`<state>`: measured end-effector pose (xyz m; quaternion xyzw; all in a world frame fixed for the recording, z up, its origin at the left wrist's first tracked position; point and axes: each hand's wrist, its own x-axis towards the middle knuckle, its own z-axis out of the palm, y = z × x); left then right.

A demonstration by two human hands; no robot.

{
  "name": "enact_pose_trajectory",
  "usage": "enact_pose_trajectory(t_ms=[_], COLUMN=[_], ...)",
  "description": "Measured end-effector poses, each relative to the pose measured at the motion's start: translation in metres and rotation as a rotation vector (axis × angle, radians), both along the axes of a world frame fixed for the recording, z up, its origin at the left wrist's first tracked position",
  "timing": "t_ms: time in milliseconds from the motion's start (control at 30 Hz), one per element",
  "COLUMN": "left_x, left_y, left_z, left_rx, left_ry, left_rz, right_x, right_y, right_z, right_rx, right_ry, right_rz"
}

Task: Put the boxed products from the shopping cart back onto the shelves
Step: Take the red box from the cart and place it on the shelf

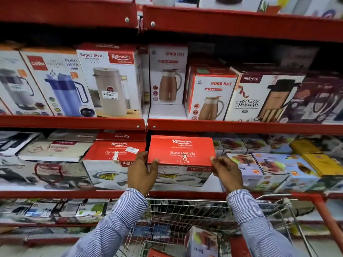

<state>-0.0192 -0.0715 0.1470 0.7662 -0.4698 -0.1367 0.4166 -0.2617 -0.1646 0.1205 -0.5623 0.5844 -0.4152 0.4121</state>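
A red-topped Rishabh Sigma Marbella casserole box [181,152] sits on the middle shelf [74,194], level with a matching box [113,152] on its left. My left hand [142,172] grips its near left corner and my right hand [225,172] grips its near right corner. Below my arms is the wire shopping cart [185,216]. A white and purple juicer box [201,242] stands inside it, and the corner of a red box [157,254] shows at the bottom edge.
The upper shelf [241,126] holds flask and jug boxes, with a gap in front of the set-back Good Day box [168,75]. Juicer boxes [274,170] crowd the middle shelf to the right. The cart's red handle frame [326,216] rises at right.
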Motion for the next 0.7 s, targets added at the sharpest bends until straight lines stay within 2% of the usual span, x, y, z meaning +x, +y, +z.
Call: enact_pose_trajectory(t_ms=[233, 400, 533, 700], left_x=[0.008, 0.016, 0.021, 0.022], left_y=[-0.02, -0.023, -0.024, -0.026], left_z=[-0.027, -0.034, -0.033, -0.03], left_rx=[0.114, 0.178, 0.134, 0.089], left_ry=[-0.048, -0.171, -0.318, -0.414], left_rz=[-0.047, -0.039, -0.058, -0.086], right_x=[0.014, 0.02, 0.025, 0.023], right_y=[-0.029, -0.039, -0.051, -0.059], right_z=[-0.041, -0.054, -0.052, -0.045], right_rx=[0.096, 0.134, 0.162, 0.204], right_ry=[-0.011, -0.016, -0.05, -0.041], right_rz=[0.045, 0.067, 0.035, 0.081])
